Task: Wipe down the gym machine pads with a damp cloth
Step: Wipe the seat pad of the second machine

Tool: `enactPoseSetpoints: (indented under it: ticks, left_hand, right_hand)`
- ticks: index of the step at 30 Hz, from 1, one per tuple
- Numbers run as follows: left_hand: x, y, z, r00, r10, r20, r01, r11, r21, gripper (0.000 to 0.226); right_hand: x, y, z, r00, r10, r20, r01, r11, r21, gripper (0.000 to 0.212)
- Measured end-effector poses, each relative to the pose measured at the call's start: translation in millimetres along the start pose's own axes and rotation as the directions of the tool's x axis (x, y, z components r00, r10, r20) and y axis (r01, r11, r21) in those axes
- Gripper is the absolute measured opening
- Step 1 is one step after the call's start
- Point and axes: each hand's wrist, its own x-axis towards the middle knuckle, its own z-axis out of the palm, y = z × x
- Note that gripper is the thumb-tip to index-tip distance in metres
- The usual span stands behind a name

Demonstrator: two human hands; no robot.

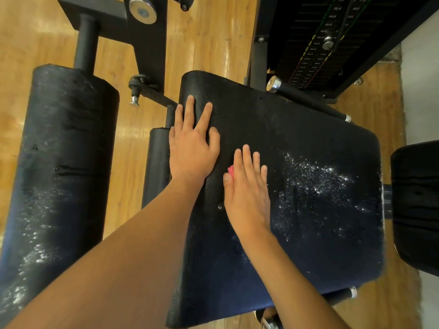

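Observation:
A black padded seat (297, 138) of a gym machine fills the middle, with white dust specks on its right half. My left hand (192, 143) lies flat with straight fingers near the seat's far left edge. My right hand (247, 186) presses flat on the seat's middle over a pink cloth (231, 169), of which only a small corner shows beside my thumb. A large black roller pad (64, 167), dusty toward its near end, stands to the left.
A smaller black roller pad (155, 167) sits between the big roller and the seat. A black back pad (415, 205) is at the right edge. The weight stack (327, 41) and black frame (147, 43) stand at the top, over wooden floor (209, 39).

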Motion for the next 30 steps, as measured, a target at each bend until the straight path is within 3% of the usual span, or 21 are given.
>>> enactPoseSetpoints:
  ticks: [30]
  left_hand:
    - [1.4, -2.9, 0.2, 1.000, 0.011, -0.009, -0.011, 1.000, 0.018, 0.056]
  right_hand:
    - [2.8, -7.2, 6.3, 0.999, 0.032, -0.018, -0.032, 0.999, 0.010, 0.057]
